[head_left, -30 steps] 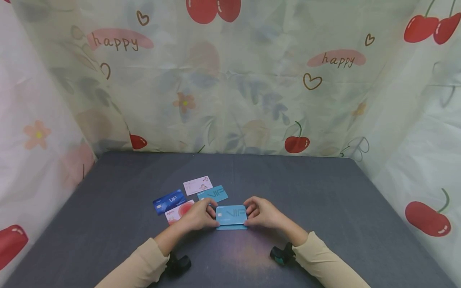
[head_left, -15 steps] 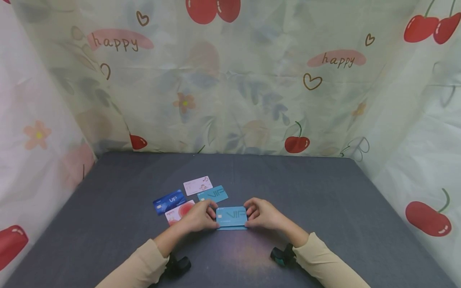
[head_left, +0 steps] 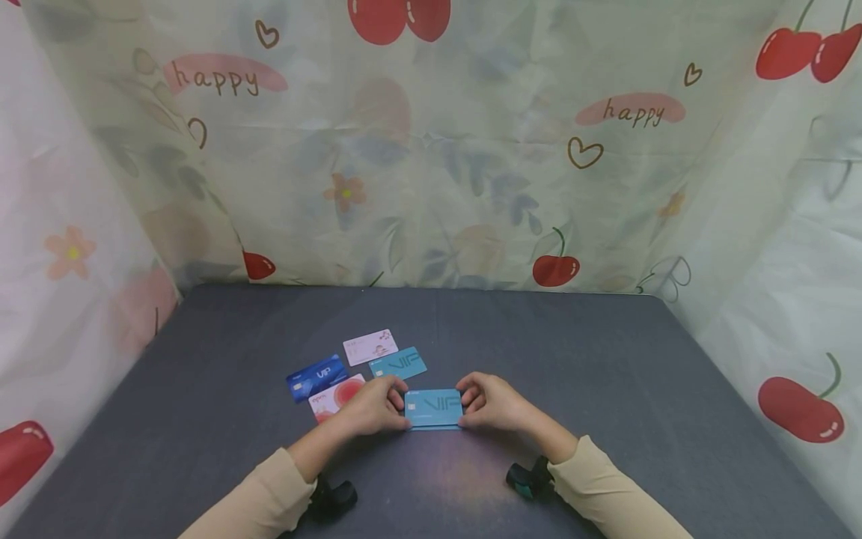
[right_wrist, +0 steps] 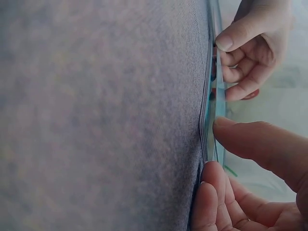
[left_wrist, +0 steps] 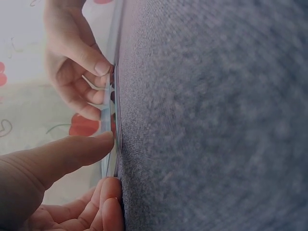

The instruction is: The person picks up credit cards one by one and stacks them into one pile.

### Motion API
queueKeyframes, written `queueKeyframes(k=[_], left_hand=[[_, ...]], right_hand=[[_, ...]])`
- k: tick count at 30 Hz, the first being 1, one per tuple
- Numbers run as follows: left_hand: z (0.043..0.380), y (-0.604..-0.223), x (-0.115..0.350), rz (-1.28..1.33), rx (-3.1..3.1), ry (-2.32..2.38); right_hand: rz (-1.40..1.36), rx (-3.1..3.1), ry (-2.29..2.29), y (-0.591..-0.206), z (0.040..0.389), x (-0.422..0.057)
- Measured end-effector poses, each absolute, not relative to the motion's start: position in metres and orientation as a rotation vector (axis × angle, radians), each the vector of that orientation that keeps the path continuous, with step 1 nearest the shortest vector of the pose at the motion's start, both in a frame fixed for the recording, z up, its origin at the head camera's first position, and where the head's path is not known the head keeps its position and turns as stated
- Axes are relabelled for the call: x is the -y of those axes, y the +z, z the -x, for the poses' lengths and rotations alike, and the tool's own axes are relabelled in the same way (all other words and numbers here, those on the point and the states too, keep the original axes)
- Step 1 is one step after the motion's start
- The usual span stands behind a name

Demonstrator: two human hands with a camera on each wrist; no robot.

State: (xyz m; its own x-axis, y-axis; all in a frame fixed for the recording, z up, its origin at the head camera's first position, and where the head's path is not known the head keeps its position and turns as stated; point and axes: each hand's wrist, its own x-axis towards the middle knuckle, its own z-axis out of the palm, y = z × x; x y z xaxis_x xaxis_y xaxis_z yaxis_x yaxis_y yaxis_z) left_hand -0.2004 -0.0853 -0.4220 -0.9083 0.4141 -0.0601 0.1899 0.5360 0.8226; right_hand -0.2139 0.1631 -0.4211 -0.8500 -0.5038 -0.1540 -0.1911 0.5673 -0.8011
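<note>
A light blue VIP card (head_left: pixel 433 408) lies over a thin stack of cards (head_left: pixel 435 428), whose near edge shows below it. My left hand (head_left: pixel 377 406) pinches the card's left side, and my right hand (head_left: pixel 490 404) pinches its right side. Seen edge-on in the left wrist view, the upper card (left_wrist: pixel 105 118) sits a small gap above the stack (left_wrist: pixel 119 144), which rests on the cloth. The right wrist view has the same upper card (right_wrist: pixel 220 98) between both thumbs and fingers.
Left of the hands lie a dark blue VIP card (head_left: pixel 315 378), a pink card with a red circle (head_left: pixel 337 395), a pale pink card (head_left: pixel 370 347) and another light blue VIP card (head_left: pixel 399 364). A dark grey cloth (head_left: pixel 572 359) covers the table; a patterned curtain (head_left: pixel 431 187) hangs behind.
The upper blue card has come slightly down and toward me, so less of the stack's near edge shows. Both hands have shifted a little with it; the other cards have stayed put.
</note>
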Motion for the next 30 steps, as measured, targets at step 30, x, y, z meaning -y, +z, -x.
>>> queueKeyframes(k=[30], left_hand=[[0.1979,-0.4228,0.0836,-0.492,-2.579,1.219]], right_hand=[[0.533,-2.435,-1.158,-0.4212,0.2132,-0.1611]])
